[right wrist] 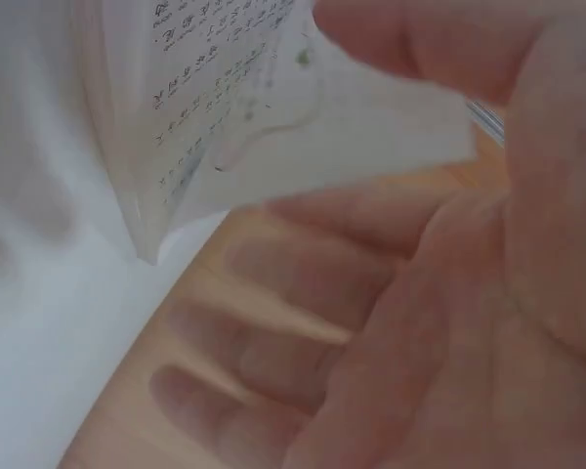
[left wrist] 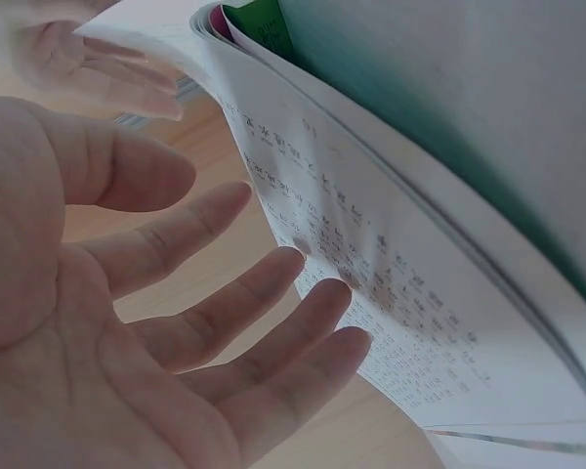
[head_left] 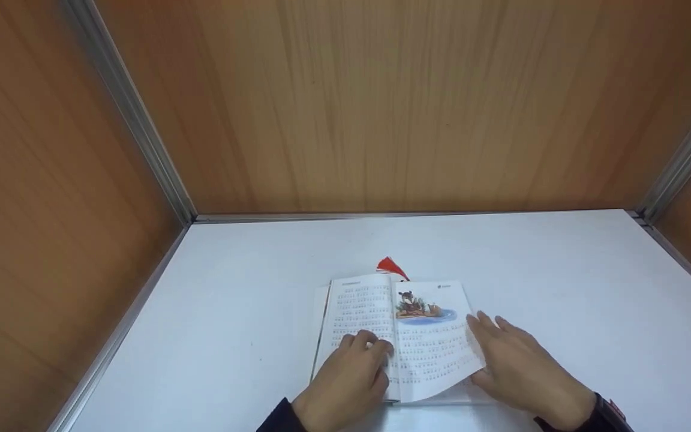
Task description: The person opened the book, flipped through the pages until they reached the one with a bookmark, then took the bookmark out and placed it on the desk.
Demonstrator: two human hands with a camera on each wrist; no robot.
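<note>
An open book [head_left: 393, 336] lies flat near the front edge of the white worktop [head_left: 561, 282], midway between its left and right edges, a red tassel [head_left: 391, 267] poking out past the book's far edge. The left hand [head_left: 345, 381] rests on the printed left-hand page, fingers loosely spread and almost straight, gripping nothing. The right hand [head_left: 522, 369] has the outer edge of the illustrated right-hand page [head_left: 435, 342] lifted off the book, thumb and relaxed fingers bracketing the curling sheet.
</note>
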